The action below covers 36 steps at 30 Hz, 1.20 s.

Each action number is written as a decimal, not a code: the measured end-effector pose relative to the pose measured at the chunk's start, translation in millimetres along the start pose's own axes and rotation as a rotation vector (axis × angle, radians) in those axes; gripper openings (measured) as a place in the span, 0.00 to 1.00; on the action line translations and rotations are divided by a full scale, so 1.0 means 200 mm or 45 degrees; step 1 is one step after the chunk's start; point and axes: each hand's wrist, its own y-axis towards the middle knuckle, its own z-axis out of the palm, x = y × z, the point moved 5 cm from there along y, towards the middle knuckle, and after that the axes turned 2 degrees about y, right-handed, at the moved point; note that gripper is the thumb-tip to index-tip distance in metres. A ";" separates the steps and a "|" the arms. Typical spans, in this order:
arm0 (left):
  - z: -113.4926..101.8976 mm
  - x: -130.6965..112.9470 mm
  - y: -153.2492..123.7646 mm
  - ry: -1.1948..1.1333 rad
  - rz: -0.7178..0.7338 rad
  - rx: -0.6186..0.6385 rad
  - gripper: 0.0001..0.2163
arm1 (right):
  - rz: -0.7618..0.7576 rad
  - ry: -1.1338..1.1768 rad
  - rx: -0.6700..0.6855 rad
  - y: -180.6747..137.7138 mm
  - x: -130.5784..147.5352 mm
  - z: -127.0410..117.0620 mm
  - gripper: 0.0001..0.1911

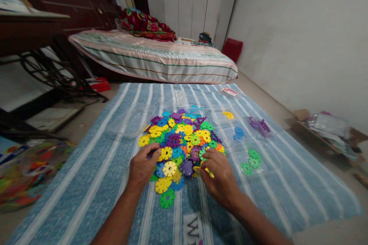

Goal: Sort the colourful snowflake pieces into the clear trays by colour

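A heap of plastic snowflake discs (pixel 184 128) in yellow, green, blue, purple and orange spreads over the cloth in front of me. My left hand (pixel 143 166) is at the heap's left edge, thumb and fingers curled together. Something dark shows between them, too hidden to name. On the right side, my right hand (pixel 217 176) has bent fingers against a green disc (pixel 202 155), partly covered by the fingertips. A purple textured piece (pixel 187 168) lies between the hands. Closest to me is another green disc (pixel 167 198).
Clear plastic trays lie at the right, holding green discs (pixel 253 160), blue discs (pixel 238 133), yellow discs (pixel 228 115) and purple pieces (pixel 259 125). A transparent tray (pixel 129 122) is at the left. Beyond the striped cloth (pixel 94 160) stands a bed (pixel 161 59); a cardboard box (pixel 324 141) sits right.
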 end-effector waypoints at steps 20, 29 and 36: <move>0.00 -0.02 -0.02 0.013 -0.016 0.003 0.11 | -0.137 -0.310 -0.079 0.25 -0.30 -0.10 0.06; 0.00 -0.02 -0.03 0.012 -0.023 0.012 0.11 | -0.057 -0.210 0.194 -0.10 -0.08 0.17 0.05; 0.01 -0.02 -0.03 0.008 -0.021 0.012 0.11 | 0.009 -0.378 0.251 -0.12 -0.04 0.24 0.20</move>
